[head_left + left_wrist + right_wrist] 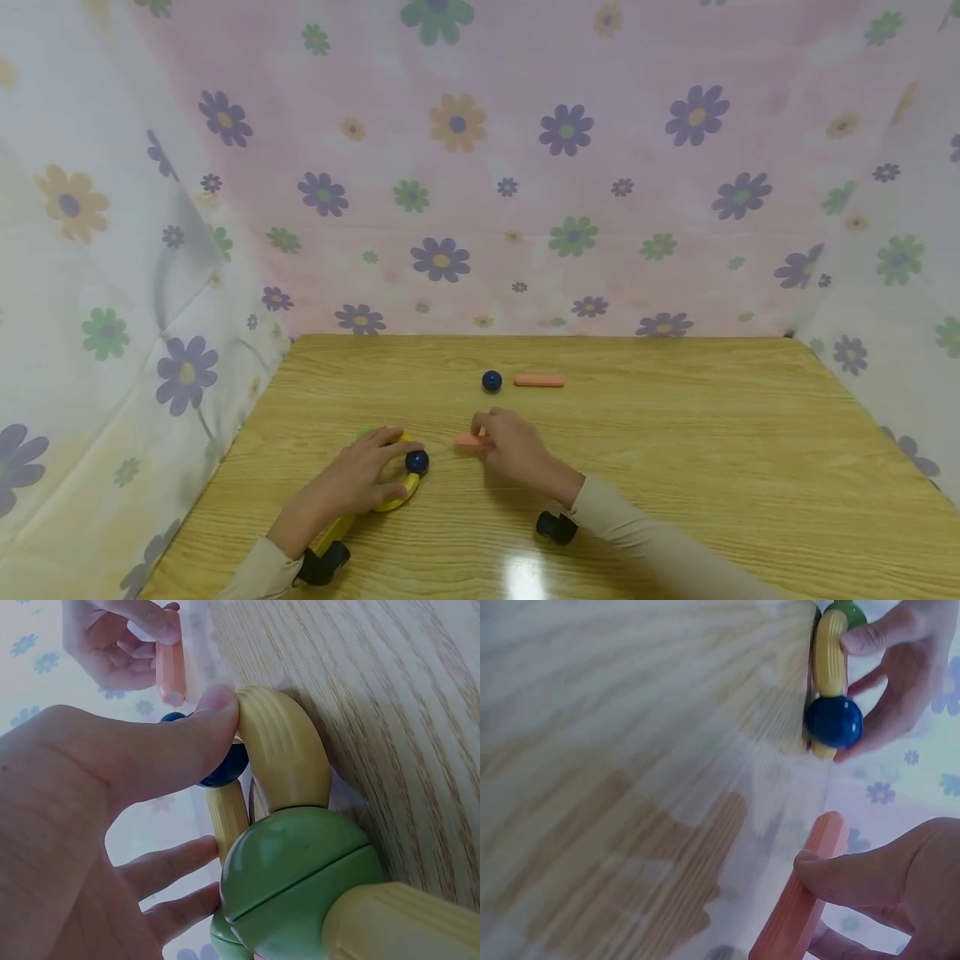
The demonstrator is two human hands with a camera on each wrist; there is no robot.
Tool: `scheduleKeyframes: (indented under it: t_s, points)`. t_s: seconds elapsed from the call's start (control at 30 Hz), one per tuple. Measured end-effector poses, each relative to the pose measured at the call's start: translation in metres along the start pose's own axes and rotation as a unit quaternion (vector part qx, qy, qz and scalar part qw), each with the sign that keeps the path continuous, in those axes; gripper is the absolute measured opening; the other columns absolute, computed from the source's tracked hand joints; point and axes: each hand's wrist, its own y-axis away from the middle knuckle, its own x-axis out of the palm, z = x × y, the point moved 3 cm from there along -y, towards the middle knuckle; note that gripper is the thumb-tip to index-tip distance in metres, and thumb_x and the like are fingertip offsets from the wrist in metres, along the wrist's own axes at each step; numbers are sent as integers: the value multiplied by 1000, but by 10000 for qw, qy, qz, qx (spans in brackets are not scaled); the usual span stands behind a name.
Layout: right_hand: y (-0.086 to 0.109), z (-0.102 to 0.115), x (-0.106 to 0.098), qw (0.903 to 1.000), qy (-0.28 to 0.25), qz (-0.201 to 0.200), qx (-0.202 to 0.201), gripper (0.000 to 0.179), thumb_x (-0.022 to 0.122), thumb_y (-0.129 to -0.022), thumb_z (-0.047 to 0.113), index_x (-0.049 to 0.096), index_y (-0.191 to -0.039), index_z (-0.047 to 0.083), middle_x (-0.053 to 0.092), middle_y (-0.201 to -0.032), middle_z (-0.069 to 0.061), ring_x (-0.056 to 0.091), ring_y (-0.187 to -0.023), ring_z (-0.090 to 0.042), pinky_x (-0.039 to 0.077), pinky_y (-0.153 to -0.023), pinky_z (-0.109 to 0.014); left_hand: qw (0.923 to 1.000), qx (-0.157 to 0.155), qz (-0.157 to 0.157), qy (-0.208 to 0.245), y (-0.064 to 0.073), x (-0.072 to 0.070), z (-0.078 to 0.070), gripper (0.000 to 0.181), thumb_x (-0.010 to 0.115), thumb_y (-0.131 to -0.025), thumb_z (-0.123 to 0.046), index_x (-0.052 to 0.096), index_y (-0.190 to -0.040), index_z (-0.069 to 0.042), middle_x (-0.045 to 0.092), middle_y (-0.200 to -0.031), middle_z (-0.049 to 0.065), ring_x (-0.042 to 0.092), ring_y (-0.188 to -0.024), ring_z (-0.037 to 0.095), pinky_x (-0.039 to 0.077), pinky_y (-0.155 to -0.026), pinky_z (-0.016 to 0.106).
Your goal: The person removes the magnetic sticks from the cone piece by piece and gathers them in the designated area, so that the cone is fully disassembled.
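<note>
The hands are apart above the wood-grained bench (675,450). At near left, the left hand (348,477) leans palm-down, thumb and fingers gripping a curved, ridged yellow piece (410,490) joined to a glossy blue ball (417,462) and a grooved green ball (300,877). To its right, the right hand (519,450) pinches a ridged orange rod (468,443), whose right end its fingers hide.

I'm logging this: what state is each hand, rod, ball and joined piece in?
Left hand: holding the joined pieces
Right hand: pinching the near orange rod
Joined pieces: yellow curves and balls connected
Near orange rod: held, apart from the joined pieces
Far orange rod: lying loose
Far blue ball: resting loose
</note>
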Motion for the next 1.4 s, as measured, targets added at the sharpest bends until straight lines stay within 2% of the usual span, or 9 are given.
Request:
scheduleKeyframes:
  t_s: [0.3,0.5,0.73,0.87,0.97,1.07,1.13,1.3,1.4]
  points:
    - [5,-25,-13,9998,-126,-153,65,26,64,-74,-9,66,-91,9,59,-83,-6,45,-64,-14,33,-49,-27,10000,81,6,54,2,-1,-1,59,74,-83,-30,52,-136,-16,41,-140,22,37,-126,45,37,-89,66]
    - [5,-41,-22,9992,-101,-136,369,27,65,-74,-10,66,-93,9,61,-83,-5,46,-63,-15,32,-49,-28,9999,119,-46,-14,2,-2,-2,58,73,-83,-29,52,-136,-16,42,-139,22,38,-126,45,37,-90,66]
    - [7,-58,-29,9979,-234,-229,562,17,67,-81,-5,66,-90,8,63,-78,-3,50,-58,-12,34,-45,-24,9998,156,-98,16,2,-2,-1,58,73,-84,-29,52,-136,-16,42,-139,23,37,-126,46,36,-90,66]
    - [8,-69,-32,9978,-463,-353,309,11,67,-84,-3,65,-88,7,67,-98,-11,49,-56,-11,32,-43,-23,9998,156,-111,30,2,-2,-3,58,73,-83,-29,52,-136,-15,42,-139,23,36,-126,47,36,-90,67]
    - [8,-79,-32,9969,-634,-468,65,8,67,-85,-1,65,-85,6,61,-123,-14,52,-62,-12,39,-48,-24,9999,134,-99,38,2,-2,-3,58,73,-84,-29,52,-136,-15,41,-139,23,36,-127,47,35,-90,68]
    - [7,-89,-30,9958,-796,-453,-77,10,66,-84,-4,65,-84,6,57,-129,-12,54,-67,-13,43,-54,-26,9999,101,-94,54,2,-2,-2,58,73,-84,-29,52,-136,-15,41,-139,22,35,-127,47,35,-90,68]
    - [7,-96,-30,9955,-857,-400,-94,13,67,-82,-6,65,-85,6,59,-125,-13,54,-69,-13,45,-58,-29,9999,83,-95,67,1,-2,-2,58,73,-83,-29,52,-136,-16,41,-140,22,35,-128,46,35,-89,68]
    - [7,-109,-31,9953,-939,-252,19,17,66,-81,-8,65,-89,6,64,-97,-10,54,-72,-15,46,-63,-33,9999,42,-109,44,1,0,0,58,74,-83,-30,53,-136,-17,41,-140,21,35,-128,47,35,-86,71]
    - [7,-114,-32,9950,-980,-195,-4,18,61,-83,-9,65,-92,6,63,-94,-8,56,-74,-18,48,-65,-34,9999,17,-114,44,2,1,0,58,74,-83,-30,53,-136,-18,41,-140,21,35,-128,47,35,-85,71]
